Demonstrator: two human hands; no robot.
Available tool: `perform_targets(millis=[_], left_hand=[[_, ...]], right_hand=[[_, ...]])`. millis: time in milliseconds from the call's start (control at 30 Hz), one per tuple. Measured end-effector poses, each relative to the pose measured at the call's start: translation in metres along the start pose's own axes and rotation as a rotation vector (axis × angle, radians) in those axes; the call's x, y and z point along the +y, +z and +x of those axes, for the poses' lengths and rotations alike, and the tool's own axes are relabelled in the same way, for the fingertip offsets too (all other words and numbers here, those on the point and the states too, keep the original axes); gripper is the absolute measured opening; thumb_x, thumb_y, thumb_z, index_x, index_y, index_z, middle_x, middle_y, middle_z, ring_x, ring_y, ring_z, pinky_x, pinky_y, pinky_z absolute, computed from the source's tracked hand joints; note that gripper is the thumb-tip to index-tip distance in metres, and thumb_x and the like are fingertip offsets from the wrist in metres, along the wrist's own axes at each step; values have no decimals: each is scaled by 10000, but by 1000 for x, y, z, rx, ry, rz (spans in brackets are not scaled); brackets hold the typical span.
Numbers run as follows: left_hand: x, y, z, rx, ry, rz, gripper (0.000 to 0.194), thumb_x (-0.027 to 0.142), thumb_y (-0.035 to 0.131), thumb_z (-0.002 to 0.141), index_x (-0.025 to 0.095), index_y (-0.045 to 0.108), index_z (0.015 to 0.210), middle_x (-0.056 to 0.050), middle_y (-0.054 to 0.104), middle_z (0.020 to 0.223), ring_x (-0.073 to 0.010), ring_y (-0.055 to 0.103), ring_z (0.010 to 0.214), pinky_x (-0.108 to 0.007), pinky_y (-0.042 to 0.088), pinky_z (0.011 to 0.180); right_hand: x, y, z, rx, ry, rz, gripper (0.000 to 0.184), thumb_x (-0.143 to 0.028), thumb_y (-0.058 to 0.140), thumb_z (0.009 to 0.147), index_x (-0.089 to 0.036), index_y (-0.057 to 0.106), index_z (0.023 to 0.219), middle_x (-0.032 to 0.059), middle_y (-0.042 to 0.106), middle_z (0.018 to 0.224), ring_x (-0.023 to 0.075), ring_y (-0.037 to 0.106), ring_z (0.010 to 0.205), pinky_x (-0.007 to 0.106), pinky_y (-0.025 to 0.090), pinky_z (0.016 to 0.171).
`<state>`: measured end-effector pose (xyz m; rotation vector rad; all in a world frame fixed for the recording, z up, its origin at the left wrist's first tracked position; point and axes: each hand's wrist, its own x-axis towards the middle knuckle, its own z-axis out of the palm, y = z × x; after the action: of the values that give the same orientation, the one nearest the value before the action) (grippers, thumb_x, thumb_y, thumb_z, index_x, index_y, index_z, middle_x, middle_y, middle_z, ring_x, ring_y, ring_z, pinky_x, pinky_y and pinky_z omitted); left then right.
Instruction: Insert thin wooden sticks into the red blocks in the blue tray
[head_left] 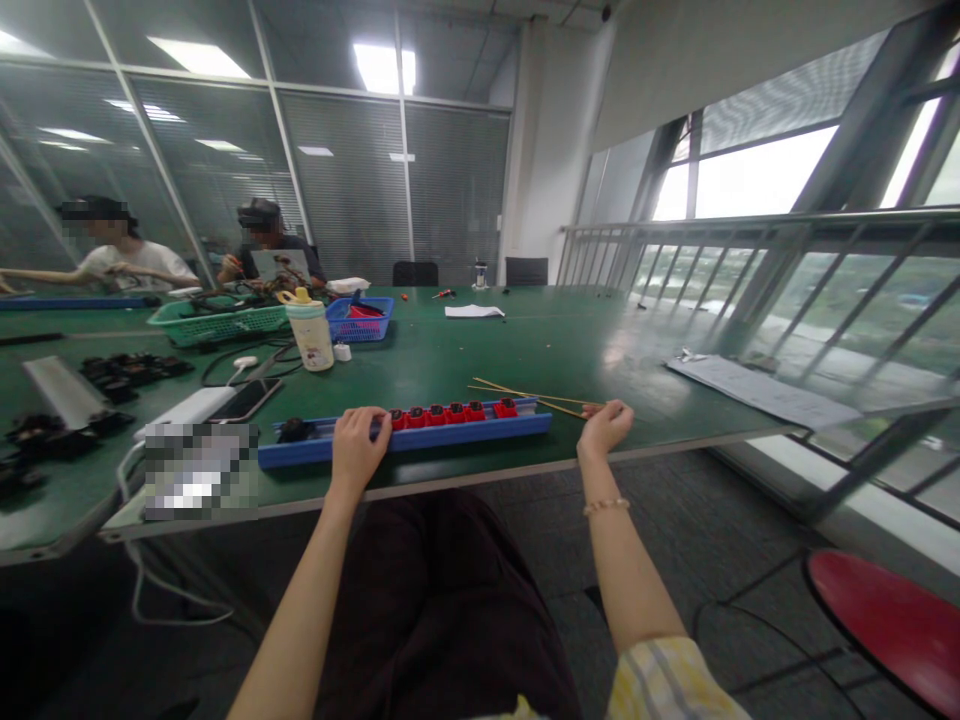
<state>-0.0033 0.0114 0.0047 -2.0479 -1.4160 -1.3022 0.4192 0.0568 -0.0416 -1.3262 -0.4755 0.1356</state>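
A long blue channel (465,432) lies along the table's near edge, with several red blocks with dark tops (437,414) in a row inside it. One red block (505,407) sits apart near the right end; a black part (294,430) is at the left end. My left hand (358,445) is closed over the channel, its thumb and fingers beside the leftmost red block; it partly hides the channel. Past the channel's right end, my right hand (606,428) pinches thin tan sticks (551,398) that fan out leftward over the table.
Left of the channel are a phone (246,398), a white power bank (184,412) with cable, and black parts (124,375). Behind stand a cup (309,335), a green basket (217,325) and a blue basket (364,325). Papers (757,388) lie right. Two people sit far left.
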Motion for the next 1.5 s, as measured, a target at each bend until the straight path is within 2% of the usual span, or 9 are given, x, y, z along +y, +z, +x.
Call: perform_targets(millis=[100,267,400,500,600,767,1133,1400,1500], left_hand=[[0,0,0,-3,-1,2,189,349,494,939,206,607,890,-58,690,879,-244,598,899,-378,440,845],[0,0,0,0,4,4,190,350,493,943,207,610,897,-57,690,881,-242,596,888,-379,442,844],[-2,2,0,6,22,6,189,350,497,946,205,607,898,-57,692,880,-245,595,894,-380,443,849],[-3,2,0,8,35,6,194,357,497,949,204,606,901,-59,693,887,-242,592,881,-380,444,855],[-4,2,0,8,39,6,190,361,498,949,209,605,908,-56,691,889,-242,592,877,-378,443,855],[-4,2,0,10,40,4,188,364,502,946,210,604,910,-56,689,888,-244,595,882,-381,445,854],[-2,2,2,1,23,-2,203,377,492,938,214,605,894,-62,694,879,-252,598,894,-391,447,846],[-4,3,1,0,36,10,195,364,494,943,208,605,905,-59,691,883,-248,592,894,-385,443,854],[-4,3,1,6,39,14,194,365,498,942,207,604,902,-60,691,884,-249,592,895,-383,445,852]], right_hand=[[2,-1,0,-3,-26,-98,420,-486,295,972,-156,523,1096,72,694,767,171,653,621,275,510,650],[1,-10,13,-78,-132,-318,507,-568,476,881,-109,687,913,183,728,905,250,670,811,331,485,776],[-4,-25,30,-339,-246,-436,454,-552,574,831,-129,739,855,149,738,846,247,655,775,328,461,752],[-7,-35,41,-452,-278,-615,278,-428,631,821,-175,746,827,100,733,824,236,652,789,323,451,747],[-6,-41,47,-454,-257,-832,123,-319,685,790,-222,749,832,73,727,889,243,659,863,340,462,769],[-3,-47,49,-462,-208,-1038,68,-274,742,754,-237,774,801,118,707,1015,283,664,970,396,492,822],[-5,-48,48,-479,-104,-1022,77,-274,749,770,-227,761,830,98,721,954,258,676,974,426,492,884],[1,-48,47,-388,-144,-1054,290,-301,691,827,-216,701,1105,150,650,1147,260,632,1093,408,481,913],[5,-50,49,-391,-154,-1041,268,-256,669,833,-204,731,1089,166,641,1152,266,632,1091,395,486,912]])
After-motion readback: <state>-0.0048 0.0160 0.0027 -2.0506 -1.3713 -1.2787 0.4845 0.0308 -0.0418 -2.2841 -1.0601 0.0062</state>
